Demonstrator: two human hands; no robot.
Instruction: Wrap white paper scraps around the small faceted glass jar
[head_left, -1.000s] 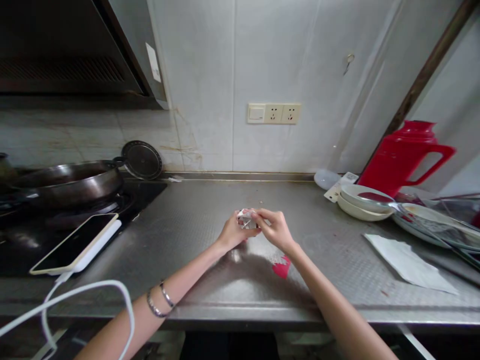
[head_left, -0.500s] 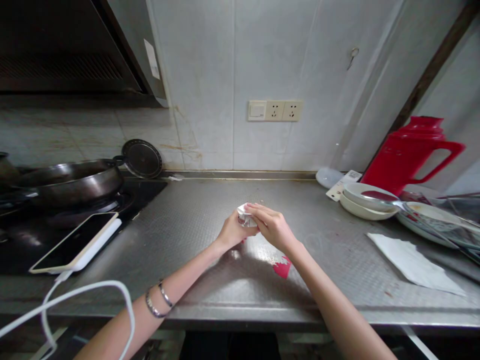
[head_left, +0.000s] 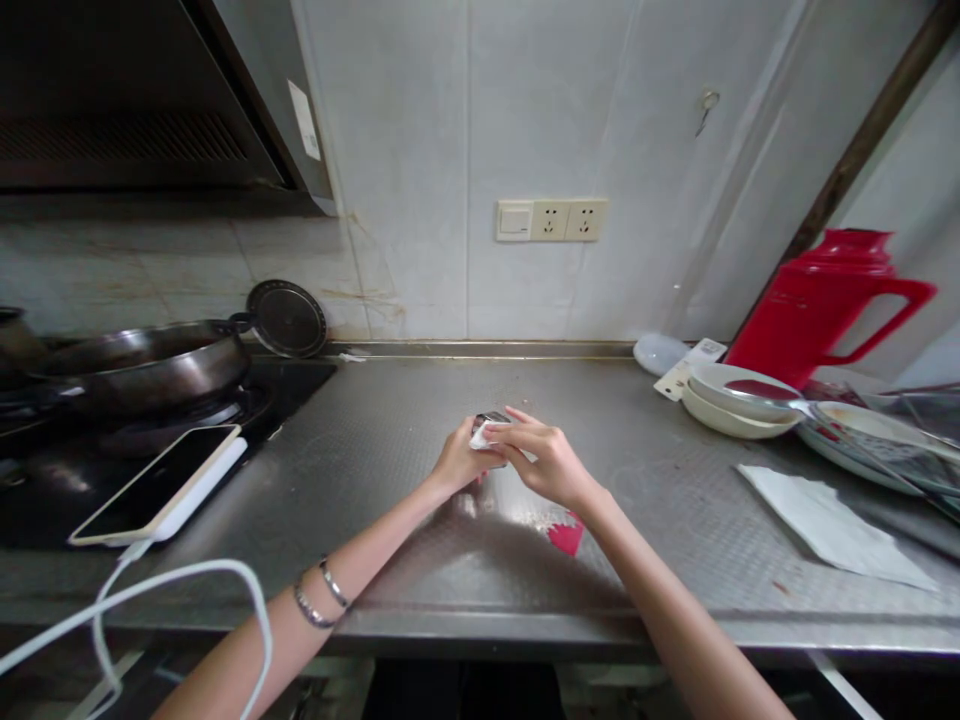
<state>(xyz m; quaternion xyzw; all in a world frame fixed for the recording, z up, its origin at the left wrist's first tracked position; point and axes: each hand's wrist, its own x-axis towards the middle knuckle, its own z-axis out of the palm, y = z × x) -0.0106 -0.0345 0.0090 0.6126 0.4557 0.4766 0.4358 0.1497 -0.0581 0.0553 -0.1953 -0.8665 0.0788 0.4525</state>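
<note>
Over the middle of the counter, my left hand (head_left: 456, 462) is wrapped round a small, shiny, dark-silver object (head_left: 491, 417). Fingers cover most of it, so its kind does not show. Against its top, my right hand (head_left: 546, 458) pinches a folded white tissue (head_left: 480, 437) between thumb and fingers. Its index finger sticks out a little above the others. Just below my right hand, a torn red-and-white scrap (head_left: 566, 537) lies on the metal counter (head_left: 420, 580). A bit of red shows beneath my left hand.
On the left are a pan (head_left: 157, 365) on the black stove (head_left: 45, 500) and a phone (head_left: 157, 485) with a white cable (head_left: 187, 570). At right stand a red thermos (head_left: 814, 310), stacked bowls (head_left: 739, 415) and plates (head_left: 862, 425). A white napkin (head_left: 832, 525) lies in front.
My right fingers and the tissue have shifted slightly down and left across the shiny object. More of its dark top shows now. My left hand keeps its grip.
</note>
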